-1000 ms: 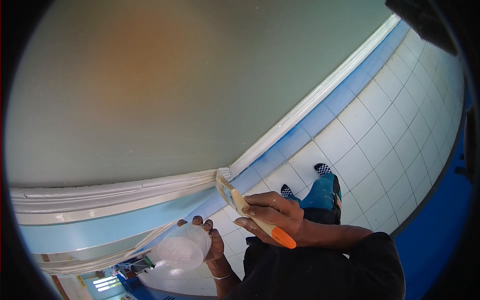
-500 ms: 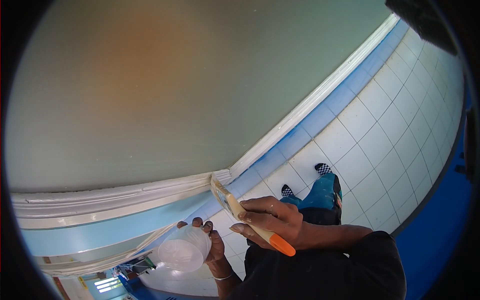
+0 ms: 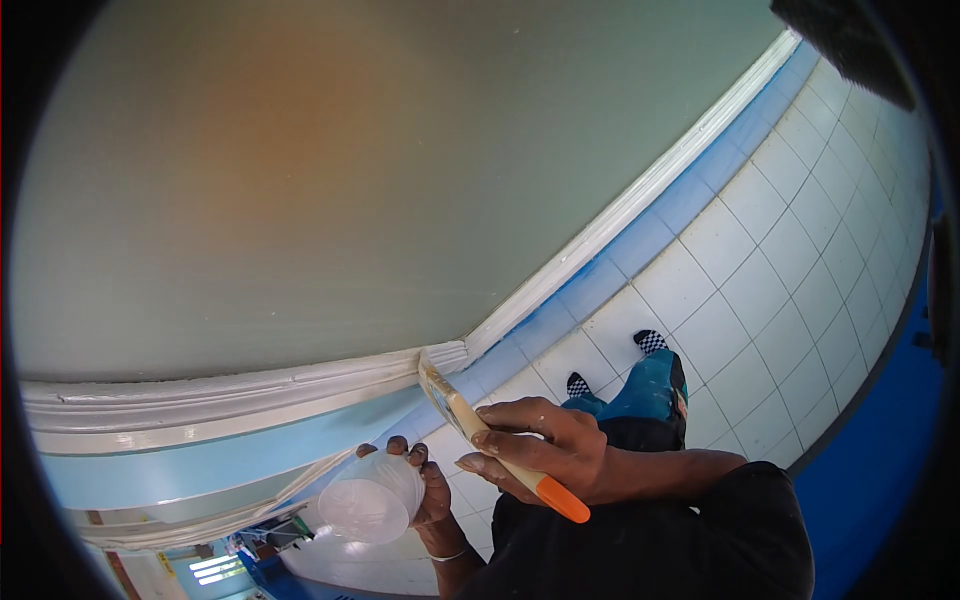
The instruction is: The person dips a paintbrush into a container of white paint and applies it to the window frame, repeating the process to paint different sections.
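My right hand [image 3: 540,450] is closed around a paintbrush [image 3: 505,462] with a pale handle and an orange end. The brush's bristles touch the white trim [image 3: 250,398] close to the corner where two lengths of trim meet. To the left and lower down, my left hand [image 3: 430,485] holds a translucent plastic cup [image 3: 370,497], its fingers curled round the rim and side. What the cup contains is hard to make out. Above the trim spreads a large grey-green panel [image 3: 330,200].
White floor tiles [image 3: 750,300] with a blue tile border [image 3: 630,240] run along the right. My feet in checkered socks [image 3: 650,341] stand on them. A blue surface [image 3: 870,480] lies at the far right, and a dark object [image 3: 850,45] at the top right.
The brush tip has shifted very slightly left along the trim, and its orange end has dipped a little. The left hand and cup have barely moved.
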Motion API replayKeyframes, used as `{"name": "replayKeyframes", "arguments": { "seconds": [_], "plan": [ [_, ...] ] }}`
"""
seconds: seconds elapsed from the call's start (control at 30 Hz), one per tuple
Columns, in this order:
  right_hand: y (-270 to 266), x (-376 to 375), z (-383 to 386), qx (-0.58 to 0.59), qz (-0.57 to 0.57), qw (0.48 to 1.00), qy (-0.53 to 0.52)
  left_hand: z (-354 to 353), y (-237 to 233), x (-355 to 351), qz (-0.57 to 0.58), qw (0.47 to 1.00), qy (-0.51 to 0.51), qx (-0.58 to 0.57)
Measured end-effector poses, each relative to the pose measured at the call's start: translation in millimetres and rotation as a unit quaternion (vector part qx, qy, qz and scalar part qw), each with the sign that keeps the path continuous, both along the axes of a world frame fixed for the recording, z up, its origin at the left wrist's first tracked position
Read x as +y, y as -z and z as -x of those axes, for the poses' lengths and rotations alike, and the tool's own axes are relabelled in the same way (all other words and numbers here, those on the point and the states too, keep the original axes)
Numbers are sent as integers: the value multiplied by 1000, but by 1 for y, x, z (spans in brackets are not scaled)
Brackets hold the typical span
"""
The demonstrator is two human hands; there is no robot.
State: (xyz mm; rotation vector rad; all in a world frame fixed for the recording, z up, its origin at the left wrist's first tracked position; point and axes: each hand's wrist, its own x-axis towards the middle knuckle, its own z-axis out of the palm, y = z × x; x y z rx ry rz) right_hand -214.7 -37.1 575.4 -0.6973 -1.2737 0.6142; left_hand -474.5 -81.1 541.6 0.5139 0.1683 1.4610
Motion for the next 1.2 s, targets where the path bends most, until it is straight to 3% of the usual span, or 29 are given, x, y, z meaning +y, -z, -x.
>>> {"name": "replayKeyframes", "arguments": {
  "seconds": [1.03, 1.2],
  "plan": [
    [-18, 9, 4, 20, -46, 999, -10, -2, -1, 0, -9, 1000, -7, 12],
    [-22, 9, 6, 19, -59, 998, -11, -14, -4, -1, -8, 997, -72, 31]
  ]
}}
